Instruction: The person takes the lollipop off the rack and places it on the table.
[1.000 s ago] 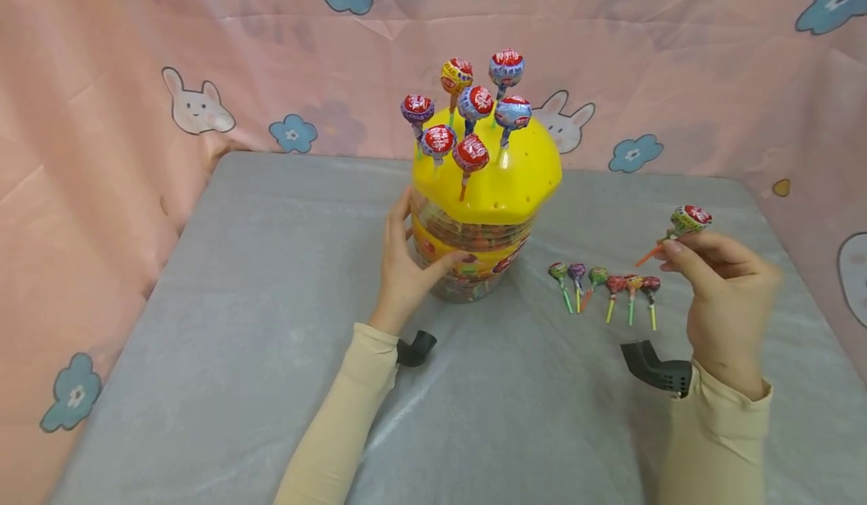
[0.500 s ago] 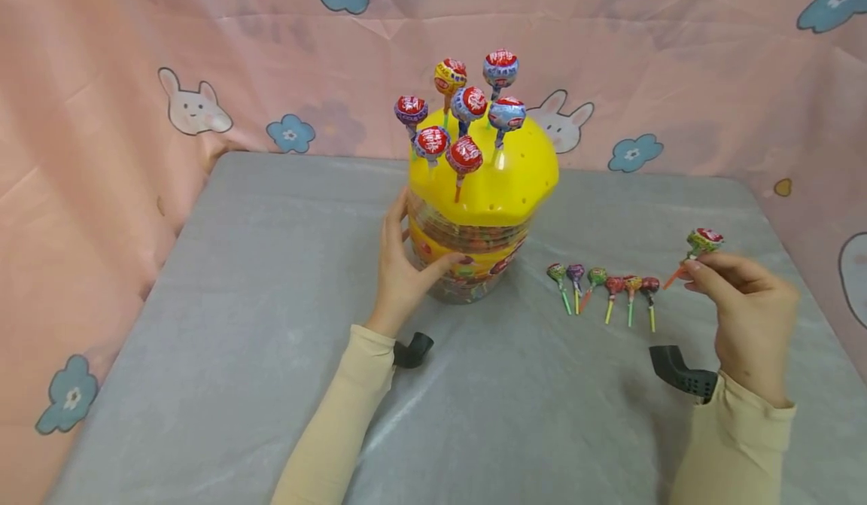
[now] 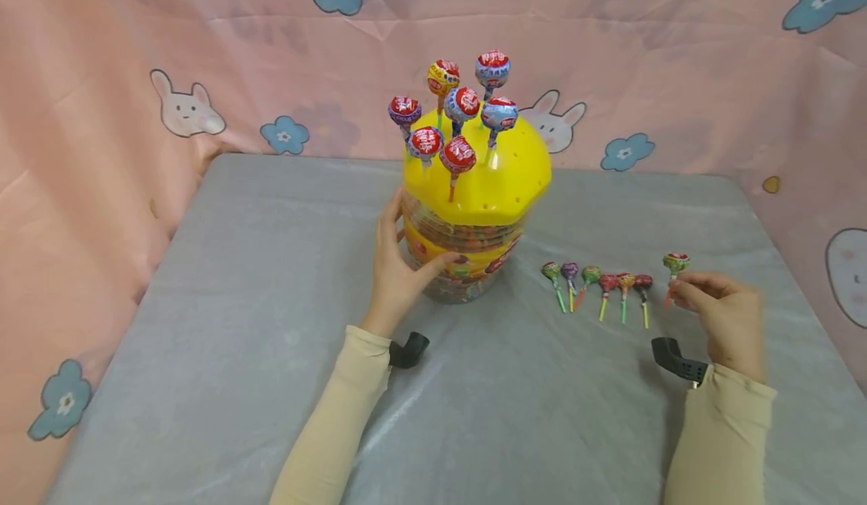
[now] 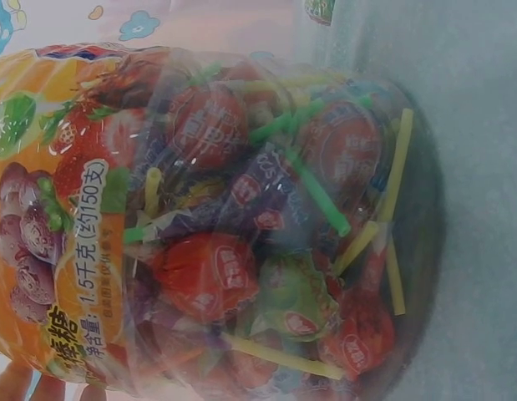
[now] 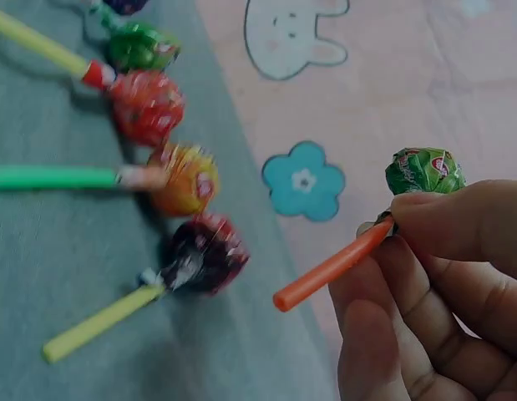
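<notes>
A clear candy jar (image 3: pixel 467 238) with a yellow domed lid (image 3: pixel 504 185) stands upright on the table, full of wrapped lollipops. My left hand (image 3: pixel 400 279) grips the jar's near left side, thumb across the label and fingers curled round the far side. Several lollipops (image 3: pixel 457 155) stand in the lid's holes. Between thumb and fingers, my right hand (image 3: pixel 725 320) pinches a green-wrapped lollipop (image 5: pixel 423 171) by its orange stick, head up. To its left, a row of several lollipops (image 3: pixel 625 283) lies on the table, apart from the held one.
A grey cloth covers the table (image 3: pixel 257 302). Behind it and at both sides hangs a pink curtain (image 3: pixel 379 61) with rabbits and flowers. Black camera mounts (image 3: pixel 679 362) sit on both wrists.
The right hand first moved right and lower with the green lollipop, then came back left and down beside the row. The left hand keeps its grip on the jar.
</notes>
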`<action>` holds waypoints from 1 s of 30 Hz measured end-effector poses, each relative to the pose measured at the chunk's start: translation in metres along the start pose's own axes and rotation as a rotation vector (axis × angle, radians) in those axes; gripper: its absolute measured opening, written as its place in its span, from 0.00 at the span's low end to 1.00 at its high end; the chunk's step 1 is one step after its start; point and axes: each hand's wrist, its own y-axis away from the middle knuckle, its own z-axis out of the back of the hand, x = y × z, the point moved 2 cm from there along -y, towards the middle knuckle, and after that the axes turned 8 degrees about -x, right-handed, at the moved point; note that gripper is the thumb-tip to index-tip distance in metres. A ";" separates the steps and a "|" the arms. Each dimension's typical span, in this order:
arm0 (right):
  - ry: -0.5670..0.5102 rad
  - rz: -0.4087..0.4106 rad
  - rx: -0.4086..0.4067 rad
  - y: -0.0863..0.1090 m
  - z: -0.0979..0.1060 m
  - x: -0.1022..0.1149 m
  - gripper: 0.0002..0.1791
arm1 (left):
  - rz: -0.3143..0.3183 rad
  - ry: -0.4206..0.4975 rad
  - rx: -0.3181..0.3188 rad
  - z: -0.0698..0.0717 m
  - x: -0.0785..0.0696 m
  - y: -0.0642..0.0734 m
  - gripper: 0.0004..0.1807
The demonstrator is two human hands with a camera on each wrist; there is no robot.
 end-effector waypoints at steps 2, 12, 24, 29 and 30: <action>0.034 -0.004 0.001 -0.003 0.002 -0.005 0.13 | 0.000 -0.001 -0.001 0.001 0.000 0.000 0.58; 0.326 -0.045 0.034 -0.011 0.012 -0.036 0.18 | -0.003 -0.010 -0.001 0.001 -0.001 -0.002 0.60; 0.481 -0.043 0.004 -0.013 0.008 -0.041 0.10 | -0.002 -0.014 0.005 0.001 -0.001 -0.001 0.59; 0.553 -0.027 0.001 -0.012 0.006 -0.040 0.10 | -0.004 -0.017 0.005 0.001 -0.001 0.000 0.58; 0.555 -0.025 0.000 -0.012 0.005 -0.040 0.12 | -0.004 -0.019 0.005 0.001 -0.001 0.000 0.58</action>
